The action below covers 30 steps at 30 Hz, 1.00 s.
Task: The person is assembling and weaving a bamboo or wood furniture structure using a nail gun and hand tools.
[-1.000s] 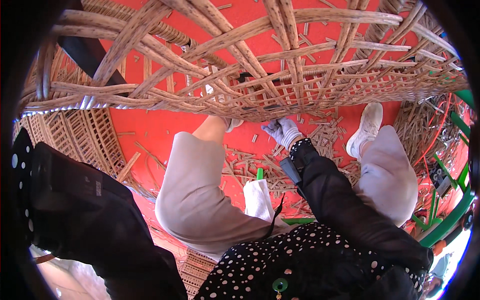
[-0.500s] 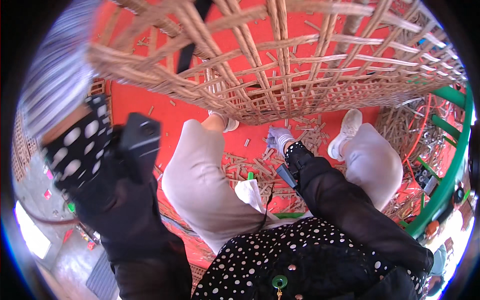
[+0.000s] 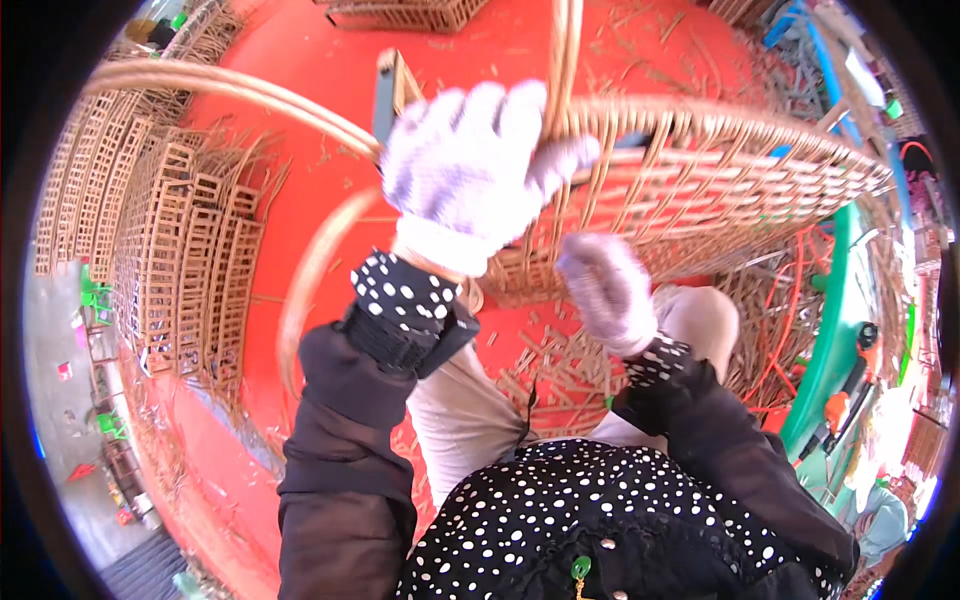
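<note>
A large brown woven basket (image 3: 720, 190) spans the view in front of me, its rim bound with wrapped strands. My left hand (image 3: 460, 170), in a pale knitted glove, lies over the basket's near left end. Its fingers are apart and the thumb points right. A bundle of long strands (image 3: 250, 95) curves in from the left and passes out of sight behind this hand. Another bundle (image 3: 566, 50) rises from the rim. Below the hand a strand loop (image 3: 315, 260) is blurred. My right hand (image 3: 607, 295), gloved too, is at the basket's lower side; motion smears its fingers.
Stacked woven lattice panels (image 3: 180, 250) stand on the red floor (image 3: 300, 60) at left. Short cut pieces (image 3: 560, 360) litter the floor between my legs. A green curved frame (image 3: 825, 330) and orange-and-black tools (image 3: 845, 405) are at right. A grey bar (image 3: 385, 95) stands behind my left hand.
My left hand has come in from the far left to the basket's near end. My right hand has risen from lower down. The basket sits differently in view, its rim now showing.
</note>
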Motion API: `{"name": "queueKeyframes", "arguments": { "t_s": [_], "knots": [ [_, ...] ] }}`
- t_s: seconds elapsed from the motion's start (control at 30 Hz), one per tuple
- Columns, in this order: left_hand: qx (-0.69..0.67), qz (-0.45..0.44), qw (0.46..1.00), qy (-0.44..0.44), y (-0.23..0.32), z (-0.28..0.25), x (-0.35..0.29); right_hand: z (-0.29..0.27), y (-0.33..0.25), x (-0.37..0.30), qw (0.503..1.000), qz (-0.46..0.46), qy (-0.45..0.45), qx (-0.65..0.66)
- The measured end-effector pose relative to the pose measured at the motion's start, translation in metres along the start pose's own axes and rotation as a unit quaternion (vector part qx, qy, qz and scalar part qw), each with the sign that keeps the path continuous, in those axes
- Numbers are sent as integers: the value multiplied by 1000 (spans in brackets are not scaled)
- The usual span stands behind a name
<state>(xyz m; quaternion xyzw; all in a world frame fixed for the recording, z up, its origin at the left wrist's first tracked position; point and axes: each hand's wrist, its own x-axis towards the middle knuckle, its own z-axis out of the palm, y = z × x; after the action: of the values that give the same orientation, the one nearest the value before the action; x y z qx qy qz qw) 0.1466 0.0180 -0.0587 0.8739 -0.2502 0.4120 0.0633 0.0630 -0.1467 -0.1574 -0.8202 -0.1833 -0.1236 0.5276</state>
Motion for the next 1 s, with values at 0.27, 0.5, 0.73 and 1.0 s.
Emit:
{"name": "queueKeyframes", "arguments": {
  "t_s": [0.27,0.5,0.73,1.0],
  "knots": [
    [-109,-34,990,-84,58,-88,-48,-65,-149,38,993,-76,-2,-91],
    [-147,-11,972,-183,67,-124,-68,-60,-174,-5,864,94,-44,493],
    [-131,-50,964,-227,81,-139,-81,-56,-211,-12,827,221,-4,517],
    [-119,5,985,-123,82,-132,-95,-57,-235,-22,845,241,33,476]
  ]
}}
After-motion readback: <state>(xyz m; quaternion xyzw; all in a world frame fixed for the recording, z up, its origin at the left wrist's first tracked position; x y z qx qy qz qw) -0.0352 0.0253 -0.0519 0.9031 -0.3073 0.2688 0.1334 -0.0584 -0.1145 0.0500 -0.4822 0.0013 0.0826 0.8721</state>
